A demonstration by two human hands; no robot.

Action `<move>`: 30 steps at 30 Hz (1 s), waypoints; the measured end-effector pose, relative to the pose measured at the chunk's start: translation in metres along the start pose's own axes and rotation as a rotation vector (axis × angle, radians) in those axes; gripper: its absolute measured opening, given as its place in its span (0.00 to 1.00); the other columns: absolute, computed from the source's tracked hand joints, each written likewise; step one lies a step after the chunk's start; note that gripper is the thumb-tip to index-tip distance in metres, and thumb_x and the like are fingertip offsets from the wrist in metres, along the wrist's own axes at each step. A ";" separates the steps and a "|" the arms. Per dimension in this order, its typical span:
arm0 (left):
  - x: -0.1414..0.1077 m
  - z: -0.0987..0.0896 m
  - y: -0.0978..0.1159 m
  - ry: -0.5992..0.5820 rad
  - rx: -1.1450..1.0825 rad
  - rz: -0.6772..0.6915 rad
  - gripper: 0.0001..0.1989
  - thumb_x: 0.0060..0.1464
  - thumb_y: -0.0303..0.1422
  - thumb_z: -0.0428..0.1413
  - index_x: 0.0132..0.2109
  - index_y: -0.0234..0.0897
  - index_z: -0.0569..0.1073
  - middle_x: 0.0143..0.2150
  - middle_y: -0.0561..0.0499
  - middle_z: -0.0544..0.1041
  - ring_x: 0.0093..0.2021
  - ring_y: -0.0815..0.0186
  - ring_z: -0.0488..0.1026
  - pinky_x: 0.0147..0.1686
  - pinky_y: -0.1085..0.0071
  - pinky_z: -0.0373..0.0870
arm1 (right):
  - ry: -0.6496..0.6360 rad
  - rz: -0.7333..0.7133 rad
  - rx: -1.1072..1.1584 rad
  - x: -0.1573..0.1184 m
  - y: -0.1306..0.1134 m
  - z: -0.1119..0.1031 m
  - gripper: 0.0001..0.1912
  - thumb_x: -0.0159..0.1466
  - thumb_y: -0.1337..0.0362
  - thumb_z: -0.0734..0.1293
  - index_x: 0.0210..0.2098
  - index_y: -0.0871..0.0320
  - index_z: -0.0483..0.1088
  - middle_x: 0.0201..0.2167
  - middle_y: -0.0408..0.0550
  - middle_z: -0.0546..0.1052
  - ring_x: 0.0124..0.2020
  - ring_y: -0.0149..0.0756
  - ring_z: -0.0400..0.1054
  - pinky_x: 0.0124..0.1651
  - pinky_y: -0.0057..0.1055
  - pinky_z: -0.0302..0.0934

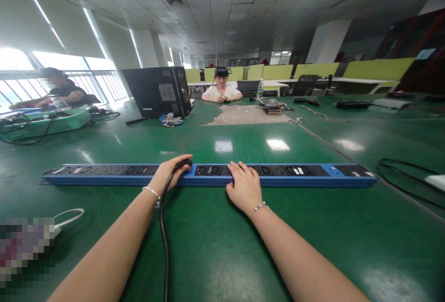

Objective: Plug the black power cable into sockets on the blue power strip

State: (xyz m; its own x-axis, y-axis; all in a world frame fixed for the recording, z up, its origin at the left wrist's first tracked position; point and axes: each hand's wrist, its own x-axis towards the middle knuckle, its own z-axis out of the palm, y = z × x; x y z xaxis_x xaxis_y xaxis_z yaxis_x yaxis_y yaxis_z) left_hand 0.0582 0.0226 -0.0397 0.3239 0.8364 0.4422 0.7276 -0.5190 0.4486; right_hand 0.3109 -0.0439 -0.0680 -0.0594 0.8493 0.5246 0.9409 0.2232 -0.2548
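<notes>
A long blue power strip (299, 181) with black sockets lies crosswise on the green table (208, 246). My left hand (167, 172) is closed around the black plug of a power cord (165, 232), just over the strip left of its middle. From the plug, the cord runs down past my wrist and out of view at the bottom. On the strip's right half rests my right hand (245, 186), its fingers laid over the sockets and holding nothing. Whether the plug touches the strip, I cannot tell.
Behind the strip stand a black computer case (156, 91) and a pair of gloves (171, 120). A green basket (62, 123) of cables is at the left, a coiled black cable (399, 176) at the right. Two people sit beyond, one across the table (221, 91).
</notes>
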 end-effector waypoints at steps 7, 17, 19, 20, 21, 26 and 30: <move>-0.004 0.007 0.005 0.005 0.117 0.045 0.17 0.56 0.39 0.49 0.51 0.42 0.71 0.45 0.49 0.78 0.44 0.61 0.74 0.47 0.64 0.69 | 0.002 -0.003 0.006 -0.001 0.000 0.000 0.26 0.55 0.68 0.59 0.54 0.57 0.65 0.57 0.44 0.67 0.59 0.37 0.54 0.60 0.38 0.42; -0.008 0.020 -0.004 0.121 0.170 0.204 0.14 0.57 0.37 0.49 0.49 0.44 0.72 0.43 0.50 0.77 0.44 0.62 0.71 0.47 0.61 0.67 | -0.006 0.002 0.014 0.000 0.000 0.001 0.27 0.55 0.68 0.59 0.54 0.57 0.65 0.57 0.44 0.67 0.60 0.37 0.54 0.60 0.38 0.42; -0.009 0.022 -0.004 0.133 0.174 0.225 0.14 0.57 0.37 0.49 0.49 0.44 0.72 0.43 0.50 0.76 0.44 0.62 0.71 0.47 0.61 0.67 | -0.003 0.002 0.012 0.000 0.000 0.001 0.27 0.55 0.68 0.58 0.54 0.56 0.65 0.57 0.44 0.67 0.60 0.37 0.54 0.60 0.38 0.42; -0.009 0.023 -0.004 0.135 0.175 0.234 0.14 0.58 0.37 0.49 0.49 0.44 0.72 0.43 0.50 0.76 0.44 0.62 0.71 0.47 0.61 0.67 | -0.002 0.002 0.012 0.000 0.000 0.000 0.27 0.55 0.68 0.58 0.54 0.57 0.65 0.57 0.43 0.67 0.60 0.37 0.54 0.60 0.38 0.42; -0.009 0.023 -0.004 0.139 0.177 0.240 0.14 0.58 0.37 0.49 0.49 0.45 0.71 0.43 0.50 0.76 0.45 0.62 0.70 0.47 0.61 0.67 | -0.001 0.002 0.011 0.000 0.001 0.000 0.27 0.55 0.68 0.58 0.54 0.57 0.65 0.57 0.43 0.67 0.60 0.37 0.54 0.60 0.37 0.42; -0.015 0.022 -0.003 0.133 0.211 0.228 0.14 0.59 0.39 0.48 0.50 0.46 0.71 0.44 0.50 0.75 0.46 0.61 0.70 0.48 0.60 0.66 | -0.017 0.007 0.005 -0.001 0.000 -0.001 0.27 0.55 0.68 0.58 0.55 0.56 0.65 0.57 0.43 0.67 0.60 0.37 0.53 0.60 0.38 0.42; -0.020 0.020 0.004 0.114 0.234 0.191 0.16 0.59 0.40 0.47 0.52 0.45 0.69 0.48 0.48 0.74 0.48 0.61 0.70 0.49 0.61 0.66 | -0.030 0.013 -0.003 0.000 0.000 -0.001 0.27 0.55 0.68 0.58 0.55 0.56 0.65 0.58 0.43 0.66 0.60 0.37 0.53 0.60 0.38 0.42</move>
State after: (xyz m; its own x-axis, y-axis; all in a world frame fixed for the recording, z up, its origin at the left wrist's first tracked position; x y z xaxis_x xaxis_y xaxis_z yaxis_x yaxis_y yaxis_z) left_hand 0.0661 0.0076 -0.0621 0.4078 0.6959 0.5911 0.7837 -0.5990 0.1644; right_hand 0.3108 -0.0447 -0.0671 -0.0573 0.8662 0.4964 0.9426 0.2109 -0.2591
